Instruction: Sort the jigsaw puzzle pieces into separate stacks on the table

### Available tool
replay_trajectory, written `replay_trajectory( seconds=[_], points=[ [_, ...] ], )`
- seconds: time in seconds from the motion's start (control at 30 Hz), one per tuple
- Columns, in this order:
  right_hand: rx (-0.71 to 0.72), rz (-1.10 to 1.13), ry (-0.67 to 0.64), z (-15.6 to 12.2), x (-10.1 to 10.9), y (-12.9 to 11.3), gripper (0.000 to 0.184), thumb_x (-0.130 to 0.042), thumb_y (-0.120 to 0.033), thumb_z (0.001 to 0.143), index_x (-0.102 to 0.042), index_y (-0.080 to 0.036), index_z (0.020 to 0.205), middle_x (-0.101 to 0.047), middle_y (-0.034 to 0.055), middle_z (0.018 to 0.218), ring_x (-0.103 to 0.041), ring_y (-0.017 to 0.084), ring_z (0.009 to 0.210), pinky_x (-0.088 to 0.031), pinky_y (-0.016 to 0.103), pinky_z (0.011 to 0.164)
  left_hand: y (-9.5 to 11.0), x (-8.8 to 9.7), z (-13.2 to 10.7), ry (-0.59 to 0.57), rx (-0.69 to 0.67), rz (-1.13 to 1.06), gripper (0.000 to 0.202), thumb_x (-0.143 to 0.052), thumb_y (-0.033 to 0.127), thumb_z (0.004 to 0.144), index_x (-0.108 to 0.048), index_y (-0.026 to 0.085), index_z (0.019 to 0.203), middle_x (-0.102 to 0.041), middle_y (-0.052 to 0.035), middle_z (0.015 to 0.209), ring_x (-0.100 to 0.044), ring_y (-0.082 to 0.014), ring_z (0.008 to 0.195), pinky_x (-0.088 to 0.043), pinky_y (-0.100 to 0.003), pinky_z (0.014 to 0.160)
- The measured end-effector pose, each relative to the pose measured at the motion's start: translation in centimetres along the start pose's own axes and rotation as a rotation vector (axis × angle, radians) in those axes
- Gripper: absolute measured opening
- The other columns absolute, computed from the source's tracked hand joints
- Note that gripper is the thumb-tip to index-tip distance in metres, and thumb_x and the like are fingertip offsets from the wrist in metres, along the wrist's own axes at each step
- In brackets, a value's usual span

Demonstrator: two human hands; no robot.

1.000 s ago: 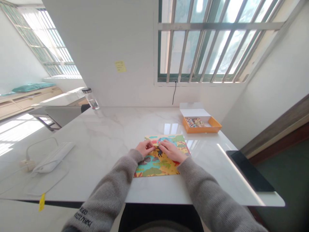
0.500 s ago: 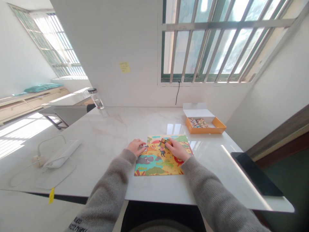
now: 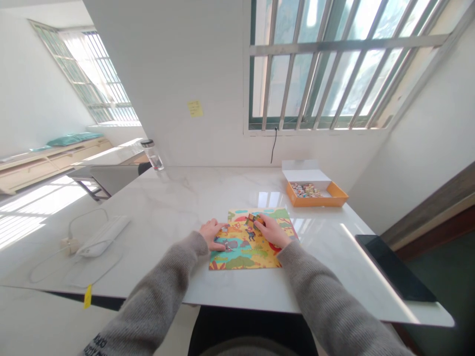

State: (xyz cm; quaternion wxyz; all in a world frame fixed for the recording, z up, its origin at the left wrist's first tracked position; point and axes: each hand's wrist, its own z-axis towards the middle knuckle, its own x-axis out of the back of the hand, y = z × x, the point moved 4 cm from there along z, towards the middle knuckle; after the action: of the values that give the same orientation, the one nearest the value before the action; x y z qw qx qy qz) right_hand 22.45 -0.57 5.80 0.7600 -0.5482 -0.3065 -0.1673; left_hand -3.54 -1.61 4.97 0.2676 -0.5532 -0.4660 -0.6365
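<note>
A brightly coloured picture board (image 3: 256, 261) with cartoon animals lies flat on the white table in front of me. My left hand (image 3: 213, 234) rests at the board's left edge, fingers spread, its thumb reaching over the grey hippo. Over the upper middle of the board, my right hand (image 3: 273, 230) pinches a few small puzzle pieces (image 3: 253, 220) between thumb and fingers. Their exact number cannot be made out. Part of the board's right side is hidden by my right hand and sleeve.
An open orange box (image 3: 315, 200) with rows of small coloured pieces stands at the back right. A black tablet-like slab (image 3: 395, 269) lies on the right. To the left are a white power strip (image 3: 104, 237) with cables and a clear bottle (image 3: 154, 157).
My left hand has shifted down along the board's left side, and its thumb now lies lower on the picture. My right hand stays nearly in place with the pieces.
</note>
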Motion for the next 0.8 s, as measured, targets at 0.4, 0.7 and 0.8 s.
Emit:
replay_trajectory(
  seconds=[0.4,0.7,0.8],
  points=[
    [0.024,0.012,0.017,0.1,-0.1,0.1,0.025,-0.044,-0.039,0.091,-0.039,-0.022,0.074,-0.047,-0.0043,0.068,-0.044,0.014,0.063,-0.033,0.027,0.062,-0.4,1.8,-0.3,0.120,-0.007,-0.778,0.050,-0.068,0.036,0.080,-0.051,0.020,0.125,-0.067,-0.0035,0.093,-0.067,-0.0171,0.075,-0.054,-0.031,0.071],
    [0.000,0.118,-0.006,0.2,0.2,-0.1,0.022,-0.040,-0.036,0.091,-0.044,-0.022,0.075,-0.054,-0.0013,0.075,-0.049,0.017,0.071,-0.037,0.030,0.068,4.9,0.7,4.4,0.197,-0.047,-0.982,0.039,-0.079,0.047,0.071,-0.057,0.016,0.082,-0.066,-0.0020,0.074,-0.063,-0.0151,0.067,-0.051,-0.028,0.065],
    [0.009,0.168,-0.013,0.2,0.3,-0.5,0.021,-0.039,-0.035,0.090,-0.044,-0.022,0.074,-0.053,-0.0013,0.075,-0.049,0.017,0.073,-0.038,0.030,0.070,5.2,-0.4,5.3,0.247,-0.066,-0.886,0.035,-0.074,0.046,0.074,-0.058,0.016,0.075,-0.061,-0.0007,0.076,-0.057,-0.0128,0.065,-0.047,-0.028,0.065]
  ],
)
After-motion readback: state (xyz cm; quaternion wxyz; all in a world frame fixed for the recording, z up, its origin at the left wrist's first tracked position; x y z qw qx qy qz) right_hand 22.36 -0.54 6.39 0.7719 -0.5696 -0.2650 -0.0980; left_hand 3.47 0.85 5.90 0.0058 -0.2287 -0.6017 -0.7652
